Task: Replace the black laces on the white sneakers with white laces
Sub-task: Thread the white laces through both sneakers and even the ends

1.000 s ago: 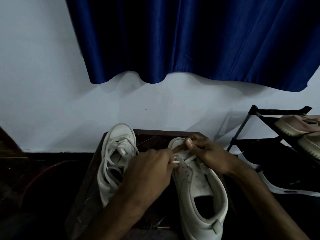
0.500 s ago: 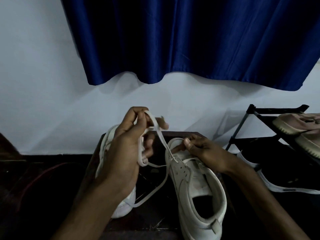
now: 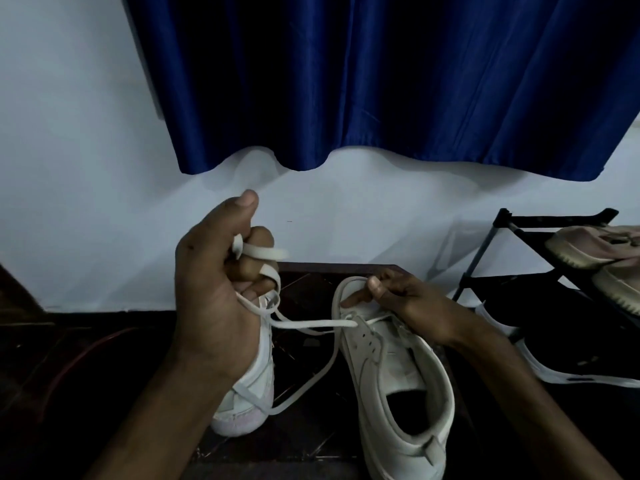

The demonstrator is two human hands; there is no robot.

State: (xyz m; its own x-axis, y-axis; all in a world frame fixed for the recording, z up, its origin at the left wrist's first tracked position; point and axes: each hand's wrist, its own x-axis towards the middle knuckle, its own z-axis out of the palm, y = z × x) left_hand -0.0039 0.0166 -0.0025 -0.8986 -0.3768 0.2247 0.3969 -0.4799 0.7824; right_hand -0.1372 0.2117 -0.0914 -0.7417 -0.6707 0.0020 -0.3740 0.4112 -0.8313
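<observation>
Two white sneakers stand on a dark wooden stool (image 3: 311,441). The right sneaker (image 3: 398,379) points away from me, its opening toward me. A white lace (image 3: 311,323) runs from its front eyelets leftward up into my left hand (image 3: 214,306), which grips it with the lace wound round the curled fingers, raised above the stool. A slack loop of that lace hangs down toward the left sneaker (image 3: 252,396), which my left hand and forearm mostly hide. My right hand (image 3: 405,299) pinches the toe end of the right sneaker by the first eyelets.
A black shoe rack (image 3: 540,271) stands at the right, with pale shoes (image 3: 595,247) on its upper tier and dark shoes with white soles (image 3: 568,372) below. A blue curtain (image 3: 381,81) hangs over the white wall behind. The floor around the stool is dark.
My left hand has risen from the right sneaker's eyelets, drawing the white lace up and to the left, then curled tighter round it. My right hand has stayed on the toe.
</observation>
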